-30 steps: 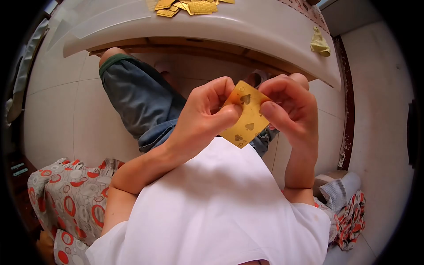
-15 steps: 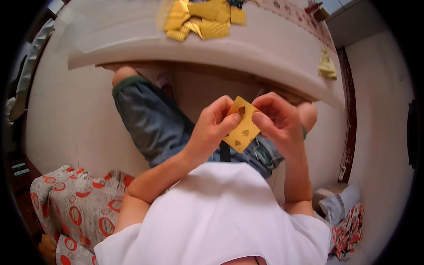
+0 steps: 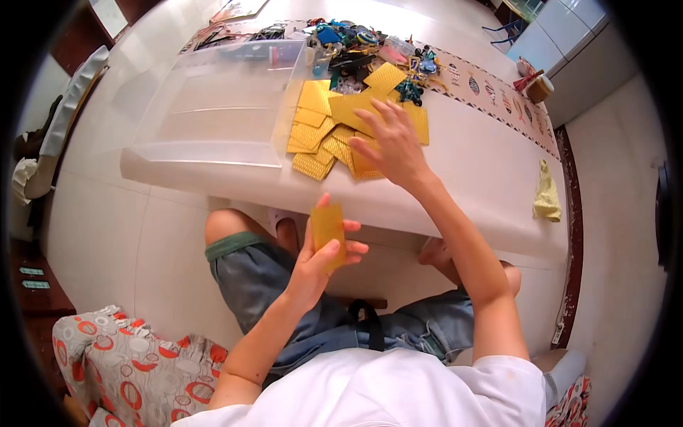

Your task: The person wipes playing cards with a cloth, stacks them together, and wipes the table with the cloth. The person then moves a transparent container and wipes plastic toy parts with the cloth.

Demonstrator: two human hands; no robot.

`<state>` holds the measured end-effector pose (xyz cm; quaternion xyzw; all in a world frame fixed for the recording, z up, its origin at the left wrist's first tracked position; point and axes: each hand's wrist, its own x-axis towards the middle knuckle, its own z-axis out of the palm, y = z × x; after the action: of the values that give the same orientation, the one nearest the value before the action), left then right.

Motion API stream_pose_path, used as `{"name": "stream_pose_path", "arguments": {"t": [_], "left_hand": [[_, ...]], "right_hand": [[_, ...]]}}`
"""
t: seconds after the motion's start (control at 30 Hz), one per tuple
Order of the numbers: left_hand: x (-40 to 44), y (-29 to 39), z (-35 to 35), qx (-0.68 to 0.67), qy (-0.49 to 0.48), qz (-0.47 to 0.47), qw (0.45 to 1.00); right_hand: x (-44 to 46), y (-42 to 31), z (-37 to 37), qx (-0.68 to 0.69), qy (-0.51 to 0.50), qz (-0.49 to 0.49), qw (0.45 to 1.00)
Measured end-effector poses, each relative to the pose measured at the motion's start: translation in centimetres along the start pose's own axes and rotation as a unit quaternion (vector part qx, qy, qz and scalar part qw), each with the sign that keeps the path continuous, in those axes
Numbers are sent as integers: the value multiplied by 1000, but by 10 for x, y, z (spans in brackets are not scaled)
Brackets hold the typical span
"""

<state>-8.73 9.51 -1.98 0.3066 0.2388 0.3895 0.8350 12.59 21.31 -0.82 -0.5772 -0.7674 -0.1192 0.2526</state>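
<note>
A gold playing card [image 3: 328, 224] rests in my left hand [image 3: 311, 270], with the thumb pressed on its face and the fingers behind it. That hand is below the table's front edge, over my lap. My right hand [image 3: 398, 146] reaches over the table with its fingers spread, above a loose heap of gold playing cards [image 3: 311, 135]. Whether its fingertips touch the cards, I cannot tell. Part of the heap is hidden under this hand.
A clear plastic bin [image 3: 213, 107] stands left of the cards on the white-covered table [image 3: 484, 171]. Behind lies a jumble of small coloured items [image 3: 356, 43]. A yellow cloth [image 3: 546, 192] hangs at the right edge, and a brown jar [image 3: 539, 89] stands at the back right.
My right hand has let go of the card and moved forward over the heap. The left hand keeps a card and has shifted left and lower. The view has tilted up, showing more table.
</note>
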Motion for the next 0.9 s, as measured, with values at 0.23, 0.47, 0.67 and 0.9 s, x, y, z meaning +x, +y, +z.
{"name": "stream_pose_path", "arguments": {"t": [0.23, 0.47, 0.67, 0.9], "left_hand": [[14, 3, -25, -186, 18, -12, 982], [51, -10, 2, -151, -26, -34, 988], [86, 5, 23, 11, 27, 43, 999], [186, 37, 32, 671, -188, -9, 717]], "right_hand": [[-23, 21, 15, 87, -115, -105, 984], [-69, 53, -25, 48, -101, -13, 994], [-77, 53, -43, 25, -125, 63, 990], [-92, 66, -60, 138, -77, 128, 979]]}}
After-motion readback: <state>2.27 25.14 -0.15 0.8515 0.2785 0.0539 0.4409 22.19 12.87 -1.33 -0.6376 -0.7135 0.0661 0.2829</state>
